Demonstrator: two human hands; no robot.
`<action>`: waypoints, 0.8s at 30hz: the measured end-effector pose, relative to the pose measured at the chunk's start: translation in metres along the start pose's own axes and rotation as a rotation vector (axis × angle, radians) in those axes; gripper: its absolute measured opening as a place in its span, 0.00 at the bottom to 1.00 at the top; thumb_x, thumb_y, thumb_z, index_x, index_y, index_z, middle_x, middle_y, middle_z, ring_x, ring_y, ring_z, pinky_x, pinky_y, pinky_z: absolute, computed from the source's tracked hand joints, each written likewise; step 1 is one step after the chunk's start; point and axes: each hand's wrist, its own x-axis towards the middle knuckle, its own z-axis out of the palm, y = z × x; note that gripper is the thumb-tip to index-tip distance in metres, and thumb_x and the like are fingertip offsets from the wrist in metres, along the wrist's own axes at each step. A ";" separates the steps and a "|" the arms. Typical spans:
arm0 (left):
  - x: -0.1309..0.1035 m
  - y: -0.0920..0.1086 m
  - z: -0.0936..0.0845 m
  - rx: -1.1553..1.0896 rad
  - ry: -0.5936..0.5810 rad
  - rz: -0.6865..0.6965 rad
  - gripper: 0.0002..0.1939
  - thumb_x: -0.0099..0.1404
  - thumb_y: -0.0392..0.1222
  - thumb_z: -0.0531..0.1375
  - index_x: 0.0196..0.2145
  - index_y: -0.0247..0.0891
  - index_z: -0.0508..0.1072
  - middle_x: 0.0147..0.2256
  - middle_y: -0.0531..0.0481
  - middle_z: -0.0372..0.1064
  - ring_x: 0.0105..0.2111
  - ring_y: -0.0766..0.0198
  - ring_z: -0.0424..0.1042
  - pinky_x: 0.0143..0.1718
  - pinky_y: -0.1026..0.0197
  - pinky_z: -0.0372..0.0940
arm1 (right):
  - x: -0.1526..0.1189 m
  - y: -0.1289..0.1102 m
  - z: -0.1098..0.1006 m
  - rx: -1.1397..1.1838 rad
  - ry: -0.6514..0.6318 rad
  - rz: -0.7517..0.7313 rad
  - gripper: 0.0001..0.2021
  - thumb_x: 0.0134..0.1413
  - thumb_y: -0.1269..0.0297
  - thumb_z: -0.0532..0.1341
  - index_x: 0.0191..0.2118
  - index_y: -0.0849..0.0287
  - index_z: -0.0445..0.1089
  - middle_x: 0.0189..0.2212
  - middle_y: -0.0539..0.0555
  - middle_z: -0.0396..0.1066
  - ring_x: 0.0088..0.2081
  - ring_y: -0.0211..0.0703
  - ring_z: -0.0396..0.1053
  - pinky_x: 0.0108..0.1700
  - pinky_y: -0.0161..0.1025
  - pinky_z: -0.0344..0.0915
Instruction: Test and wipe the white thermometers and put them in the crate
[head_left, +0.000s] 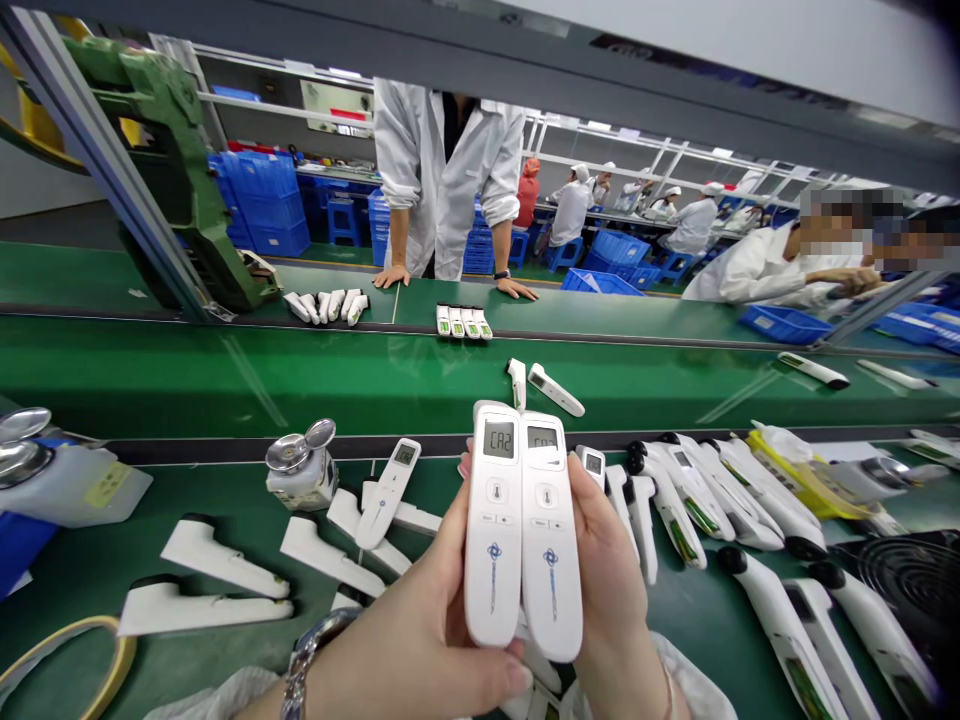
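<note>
Side by side in front of me are two white infrared thermometers, their faces turned up toward the camera. My left hand (pixel 442 620) is closed around the left thermometer (pixel 493 530), whose small screen reads "CA2". Around the right thermometer (pixel 551 540) my right hand (pixel 615 570) is closed; its screen is partly washed out by glare. The two bodies touch along their long sides. Beyond my left fingers, another thermometer (pixel 390 492) lies face up across several others. A thermometer (pixel 592 462) with a lit-looking screen shows just past my right fingers.
White thermometer bodies (pixel 217 560) lie at left, and several with exposed green boards (pixel 675 500) at right. A pump bottle (pixel 302 470), a tape roll (pixel 120 660) and a yellow tray (pixel 802 475) surround them. Across the green belt (pixel 375 385), a person in a white coat (pixel 450 180) leans on the far bench.
</note>
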 end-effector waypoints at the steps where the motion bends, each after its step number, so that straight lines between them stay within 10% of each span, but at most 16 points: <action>1: 0.000 0.001 -0.001 -0.015 -0.025 -0.004 0.53 0.55 0.28 0.62 0.63 0.54 0.30 0.44 0.47 0.69 0.39 0.60 0.70 0.39 0.59 0.64 | -0.001 -0.001 0.001 -0.007 0.017 -0.004 0.22 0.56 0.47 0.51 0.37 0.59 0.74 0.30 0.54 0.75 0.34 0.50 0.73 0.40 0.46 0.67; 8: 0.014 -0.014 -0.007 -0.093 0.181 0.124 0.17 0.56 0.39 0.64 0.45 0.39 0.71 0.42 0.44 0.73 0.41 0.57 0.71 0.42 0.59 0.65 | 0.003 0.014 -0.004 -0.255 0.049 -0.087 0.24 0.52 0.42 0.54 0.32 0.58 0.76 0.29 0.55 0.77 0.34 0.52 0.73 0.38 0.45 0.68; 15: 0.014 -0.004 -0.016 -0.120 0.391 0.256 0.13 0.52 0.36 0.67 0.38 0.36 0.75 0.34 0.47 0.76 0.35 0.60 0.74 0.35 0.65 0.69 | 0.000 0.008 -0.038 -1.048 -0.147 -0.440 0.15 0.61 0.57 0.52 0.49 0.53 0.70 0.48 0.54 0.70 0.51 0.51 0.64 0.54 0.45 0.57; 24: -0.038 0.062 -0.058 -0.212 0.922 0.798 0.20 0.56 0.31 0.62 0.47 0.40 0.71 0.45 0.48 0.73 0.45 0.60 0.71 0.39 0.66 0.71 | 0.010 0.020 -0.094 -1.800 -0.316 -0.210 0.15 0.59 0.67 0.52 0.47 0.51 0.72 0.34 0.56 0.73 0.36 0.49 0.70 0.38 0.42 0.64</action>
